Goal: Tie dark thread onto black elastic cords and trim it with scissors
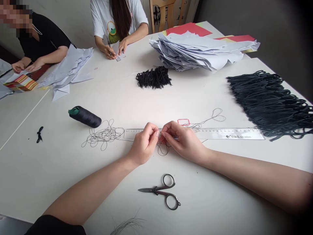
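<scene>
My left hand (146, 142) and my right hand (182, 139) meet over a clear ruler (212, 133), thumbs and forefingers pinched together. Both are closed on dark thread (164, 150), which hangs in small loops below the fingertips. To the left lies a loose tangle of the same thread (104, 135), beside a spool of dark thread (85, 117) on its side. More thread (218, 115) loops out past my right hand, near a red rectangular outline (183, 122). Nearer to me rest metal scissors (158, 191), their blades together and pointing left.
Dark tassels (266, 101) lie in a big row at right, with a smaller black bundle (154, 77) at centre back. Stacked white papers (195, 49) stand behind. A small black knotted piece (39, 134) lies at left. Two people sit across the table (110, 94), handling papers.
</scene>
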